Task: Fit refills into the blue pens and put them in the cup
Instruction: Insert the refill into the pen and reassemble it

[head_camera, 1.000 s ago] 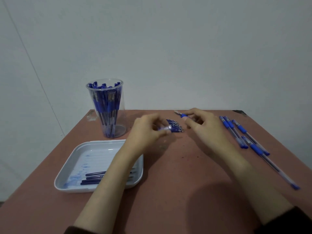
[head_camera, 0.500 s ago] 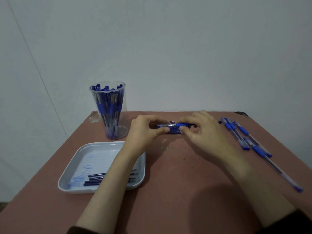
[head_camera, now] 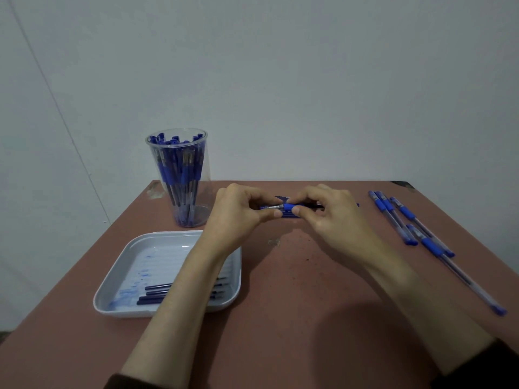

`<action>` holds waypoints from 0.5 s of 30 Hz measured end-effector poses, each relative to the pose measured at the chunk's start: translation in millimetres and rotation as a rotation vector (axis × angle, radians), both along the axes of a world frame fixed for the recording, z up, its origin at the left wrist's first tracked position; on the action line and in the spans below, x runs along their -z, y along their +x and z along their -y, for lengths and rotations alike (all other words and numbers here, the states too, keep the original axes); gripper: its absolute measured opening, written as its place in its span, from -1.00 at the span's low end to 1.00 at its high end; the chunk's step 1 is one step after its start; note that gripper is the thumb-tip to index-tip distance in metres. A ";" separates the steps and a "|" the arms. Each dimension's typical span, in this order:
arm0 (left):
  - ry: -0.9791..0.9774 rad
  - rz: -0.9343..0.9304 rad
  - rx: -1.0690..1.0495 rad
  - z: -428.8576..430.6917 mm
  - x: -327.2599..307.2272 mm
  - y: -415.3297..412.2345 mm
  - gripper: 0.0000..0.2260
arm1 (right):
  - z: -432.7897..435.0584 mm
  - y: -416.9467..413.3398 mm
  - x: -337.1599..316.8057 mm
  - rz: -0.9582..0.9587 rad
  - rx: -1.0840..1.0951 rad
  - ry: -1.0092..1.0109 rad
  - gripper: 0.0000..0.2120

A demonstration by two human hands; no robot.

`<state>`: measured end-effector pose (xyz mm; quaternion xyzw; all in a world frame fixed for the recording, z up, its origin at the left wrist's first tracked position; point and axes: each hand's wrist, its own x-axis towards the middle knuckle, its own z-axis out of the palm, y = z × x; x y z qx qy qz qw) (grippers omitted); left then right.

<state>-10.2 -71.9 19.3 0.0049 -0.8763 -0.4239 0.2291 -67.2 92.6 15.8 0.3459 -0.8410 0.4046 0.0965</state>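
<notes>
Both hands meet over the far middle of the brown table. My left hand [head_camera: 238,213] pinches the metal tip end of a blue pen [head_camera: 289,206], and my right hand [head_camera: 334,217] grips its blue grip and barrel, holding it level just above a small pile of pen tips [head_camera: 280,198] lying on the table. A clear cup [head_camera: 179,178] full of blue pens stands at the far left. Several blue pens [head_camera: 404,220] lie loose on the right side of the table. Dark refills [head_camera: 153,294] lie in a white tray [head_camera: 134,254] at the near left.
The table [head_camera: 295,290] has its far edge against a plain wall. Blue ink smears mark the tray floor. One long pen [head_camera: 463,279] reaches towards the table's right edge. My left forearm crosses over the tray's right side.
My hands came together: the right hand brought the pen barrel to the tip piece in the left hand, and both now hold one pen. The view has shifted slightly.
</notes>
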 end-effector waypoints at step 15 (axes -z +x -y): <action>-0.015 -0.590 -0.499 59.7 -25.6 34.8 -0.55 | 76.5 10.0 -62.3 0.018 -0.185 -0.358 -0.84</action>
